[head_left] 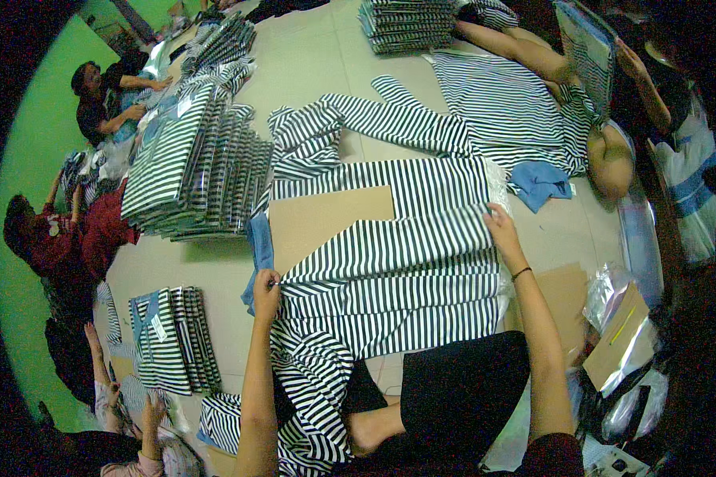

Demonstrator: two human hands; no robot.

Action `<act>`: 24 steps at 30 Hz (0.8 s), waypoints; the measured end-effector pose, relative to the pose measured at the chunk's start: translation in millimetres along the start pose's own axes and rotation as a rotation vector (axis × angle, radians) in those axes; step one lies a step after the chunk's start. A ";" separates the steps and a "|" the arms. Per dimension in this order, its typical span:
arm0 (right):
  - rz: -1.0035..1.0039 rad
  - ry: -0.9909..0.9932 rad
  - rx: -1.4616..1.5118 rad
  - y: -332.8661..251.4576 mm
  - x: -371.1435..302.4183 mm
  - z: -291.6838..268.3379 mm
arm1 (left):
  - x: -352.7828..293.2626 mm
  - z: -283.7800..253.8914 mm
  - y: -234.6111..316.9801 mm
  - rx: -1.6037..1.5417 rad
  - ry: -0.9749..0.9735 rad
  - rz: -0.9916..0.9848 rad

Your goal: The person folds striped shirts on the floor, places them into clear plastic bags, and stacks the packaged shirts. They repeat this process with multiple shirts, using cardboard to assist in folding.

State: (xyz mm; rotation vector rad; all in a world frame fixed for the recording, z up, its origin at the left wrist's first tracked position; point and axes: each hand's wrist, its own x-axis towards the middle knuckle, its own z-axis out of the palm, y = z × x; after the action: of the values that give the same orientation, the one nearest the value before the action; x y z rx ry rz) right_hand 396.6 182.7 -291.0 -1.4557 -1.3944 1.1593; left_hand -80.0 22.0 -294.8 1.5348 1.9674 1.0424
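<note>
A black-and-white striped shirt [406, 246] lies spread on the floor in front of me, with a blue collar [259, 242] at its left end. On it rests a flat brown cardboard sheet [326, 219], partly covered by a fold of the striped cloth. My left hand [266, 295] pinches the cloth near the collar. At the fold's far right corner, my right hand [502, 232] grips the shirt, stretching that edge between both hands. One sleeve [314, 381] hangs in bunched folds toward my legs.
Tall stacks of folded, bagged striped shirts [199, 167] stand at the left, with a smaller stack [171, 342] nearer. Another striped shirt [501, 103] lies beyond mine, beside a co-worker's arm [517, 48]. Cardboard [616, 338] and clear plastic bags [644, 405] lie at right. Other people sit along the left.
</note>
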 end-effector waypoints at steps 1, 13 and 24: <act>0.028 -0.041 0.221 1.1 -1.4 -1.7 | -0.8 -0.5 0.6 0.011 0.010 0.016; -0.618 -0.436 -0.960 -29.4 -93.4 0.9 | -20.4 12.5 48.7 0.539 -0.091 0.312; -0.638 -0.447 -1.307 -11.1 -122.4 -42.4 | -34.0 -13.1 24.6 0.712 -0.428 0.411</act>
State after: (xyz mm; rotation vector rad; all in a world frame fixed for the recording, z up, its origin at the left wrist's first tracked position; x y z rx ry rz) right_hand 437.4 63.8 -258.2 -1.2808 -2.9392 0.0227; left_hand -64.2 -11.6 -271.4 2.3638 1.8289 0.0641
